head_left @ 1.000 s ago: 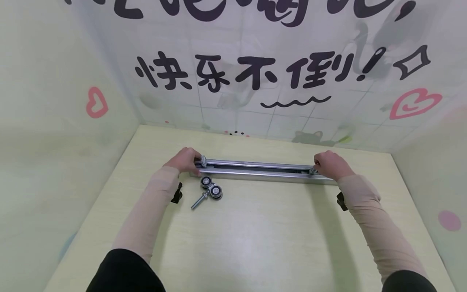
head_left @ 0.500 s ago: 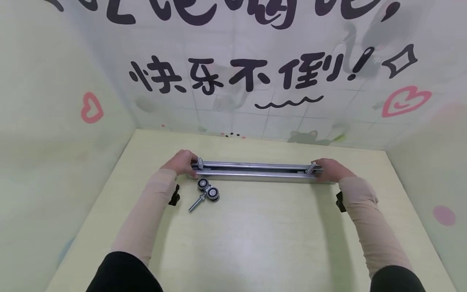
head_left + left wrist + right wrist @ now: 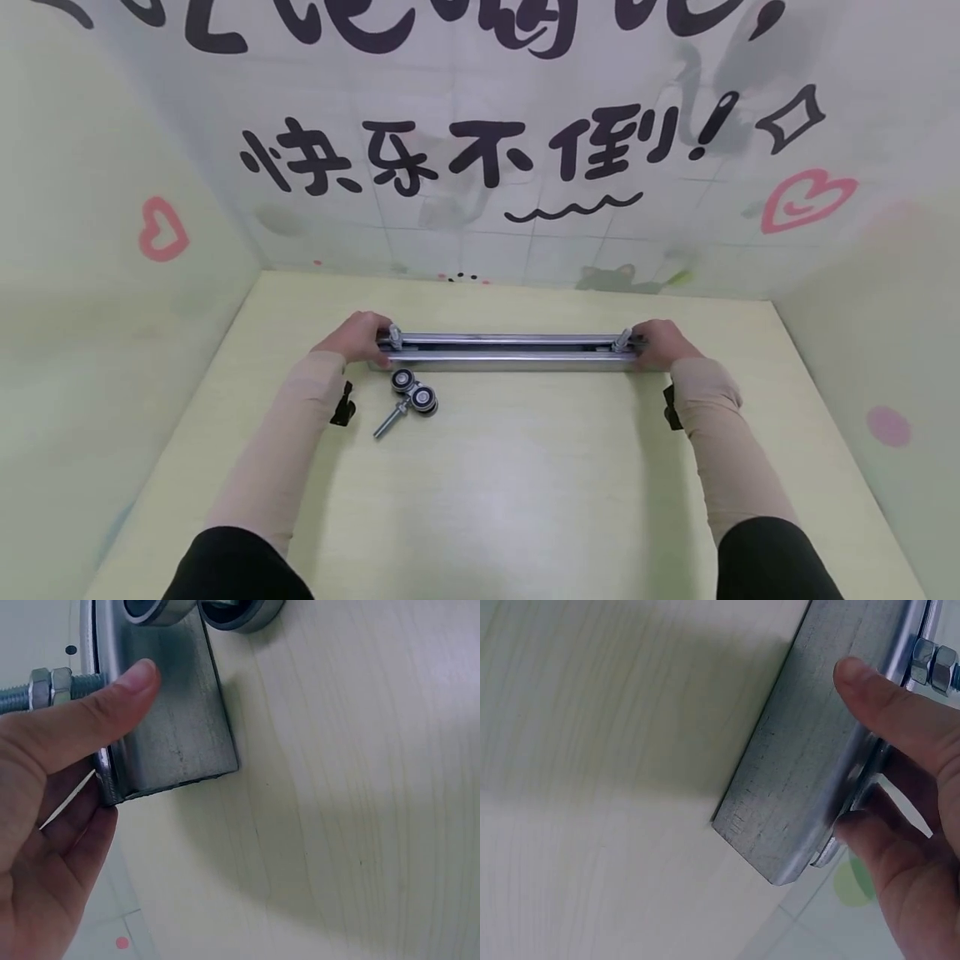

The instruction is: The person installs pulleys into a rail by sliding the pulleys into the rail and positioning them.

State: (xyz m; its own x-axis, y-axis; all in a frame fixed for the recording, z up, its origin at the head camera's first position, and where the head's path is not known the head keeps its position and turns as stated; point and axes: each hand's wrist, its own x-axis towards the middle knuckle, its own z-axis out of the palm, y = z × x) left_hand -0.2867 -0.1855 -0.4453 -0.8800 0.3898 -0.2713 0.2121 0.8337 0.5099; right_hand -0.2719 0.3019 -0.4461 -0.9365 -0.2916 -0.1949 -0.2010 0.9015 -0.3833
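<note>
The left hand (image 3: 358,337) hides the left end of the metal rail (image 3: 510,352), which lies crosswise on the pale surface (image 3: 510,483). In the left wrist view its thumb (image 3: 90,712) lies on the rail's side wall, the other fingers curled behind the end: a closed grip. A threaded bolt (image 3: 45,686) with nuts juts out there, cut off by the frame edge. Just in front of the rail lies a loose roller carriage (image 3: 411,395) with its bolt. The right hand (image 3: 660,343) covers the right end, thumb (image 3: 885,705) on the wall, fingers wrapped behind.
</note>
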